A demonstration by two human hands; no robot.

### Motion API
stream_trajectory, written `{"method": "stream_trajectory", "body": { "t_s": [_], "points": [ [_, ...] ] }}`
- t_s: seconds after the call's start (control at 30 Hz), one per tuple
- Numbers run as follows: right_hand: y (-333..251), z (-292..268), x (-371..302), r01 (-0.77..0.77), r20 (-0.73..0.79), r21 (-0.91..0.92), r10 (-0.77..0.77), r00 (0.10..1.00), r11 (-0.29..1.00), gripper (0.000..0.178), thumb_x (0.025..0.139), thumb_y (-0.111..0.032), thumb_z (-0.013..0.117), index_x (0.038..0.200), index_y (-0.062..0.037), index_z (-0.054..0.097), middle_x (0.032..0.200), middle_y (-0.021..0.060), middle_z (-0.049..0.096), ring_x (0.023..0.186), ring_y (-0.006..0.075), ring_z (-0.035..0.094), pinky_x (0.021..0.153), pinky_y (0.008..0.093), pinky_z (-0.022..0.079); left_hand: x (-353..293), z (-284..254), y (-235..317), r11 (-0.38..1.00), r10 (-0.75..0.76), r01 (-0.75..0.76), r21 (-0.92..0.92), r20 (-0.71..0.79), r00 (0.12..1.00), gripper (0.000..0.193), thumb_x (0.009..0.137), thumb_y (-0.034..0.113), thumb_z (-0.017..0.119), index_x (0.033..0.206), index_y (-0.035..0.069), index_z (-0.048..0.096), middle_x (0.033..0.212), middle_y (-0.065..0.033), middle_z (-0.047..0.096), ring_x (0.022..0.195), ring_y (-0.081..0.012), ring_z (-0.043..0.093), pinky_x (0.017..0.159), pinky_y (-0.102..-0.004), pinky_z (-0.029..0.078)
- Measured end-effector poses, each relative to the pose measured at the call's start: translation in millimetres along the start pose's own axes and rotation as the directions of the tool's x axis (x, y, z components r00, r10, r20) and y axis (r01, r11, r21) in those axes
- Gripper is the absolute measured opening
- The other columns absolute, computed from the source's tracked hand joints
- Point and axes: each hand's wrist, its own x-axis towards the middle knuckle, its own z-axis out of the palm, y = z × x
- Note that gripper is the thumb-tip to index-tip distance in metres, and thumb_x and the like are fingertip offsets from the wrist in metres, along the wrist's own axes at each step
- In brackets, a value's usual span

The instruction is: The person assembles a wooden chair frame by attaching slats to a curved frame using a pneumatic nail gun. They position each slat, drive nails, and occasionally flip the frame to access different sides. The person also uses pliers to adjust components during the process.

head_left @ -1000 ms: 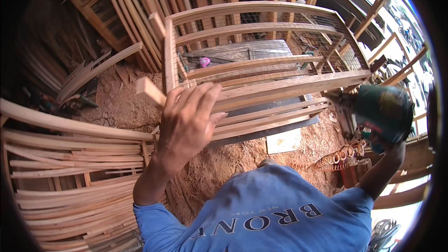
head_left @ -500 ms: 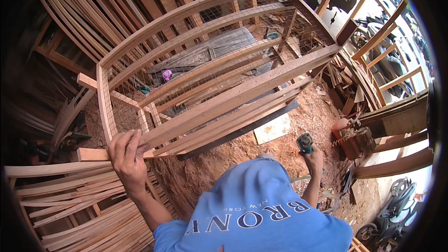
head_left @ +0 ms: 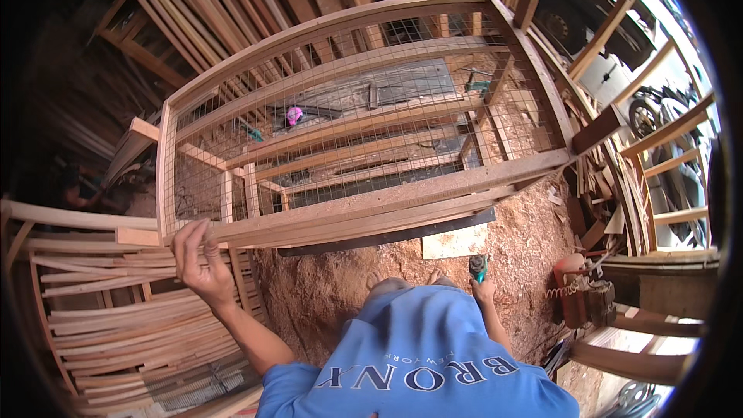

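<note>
Head view: left hand grips the near corner of the wire-meshed wooden frame, fingers curled over its lower rail, apparently to steady it, while right hand, lowered alongside, is closed around a green power tool.

Sawdust-strewn dirt floor — bearing a wire-mesh wooden frame, a board.

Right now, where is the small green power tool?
In the head view, the small green power tool is in the right hand, low right of centre, near the pale board on the floor.
</note>
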Motion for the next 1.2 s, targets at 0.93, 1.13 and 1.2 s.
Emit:
{"method": "stream_trajectory", "body": {
  "t_s": [0.93,1.13,1.2],
  "points": [
    [40,-17,104,-0.024,0.246,0.044,0.012,0.969,0.999,0.054,0.075,-0.030,0.079,0.124,-0.0094,0.068,0.104,0.0209,0.074,0.098,0.0374,0.071,0.088,0.0463,0.054,105,86,116,0.999,-0.006,0.025,-0.027,0.557,0.831,0.076,0.084,0.064,0.067,0.128,0.001,0.066,0.131,-0.0199,0.057,0.114,-0.0357,0.060,0.096,-0.0455,0.052],
    [12,-28,101,0.003,0.307,-0.020,0.003,0.952,1.000,0.057,0.078,-0.043,0.077,0.118,-0.0024,0.069,0.110,0.0268,0.071,0.106,0.0421,0.068,0.093,0.0484,0.053,118,74,146,0.948,-0.210,0.048,0.314,0.506,0.837,0.075,0.086,0.067,0.062,0.131,0.007,0.067,0.125,-0.0175,0.064,0.125,-0.0360,0.056,0.105,-0.0522,0.047],
    [14,-30,95,0.014,0.301,-0.041,-0.001,0.954,0.999,0.058,0.078,-0.043,0.078,0.119,-0.0027,0.069,0.109,0.0264,0.072,0.105,0.0417,0.069,0.091,0.0482,0.054,125,75,157,0.907,-0.162,-0.059,0.417,0.474,0.865,0.079,0.086,0.067,0.063,0.140,0.009,0.061,0.139,-0.0196,0.057,0.136,-0.0385,0.048,0.115,-0.0543,0.037]
  ]
}}
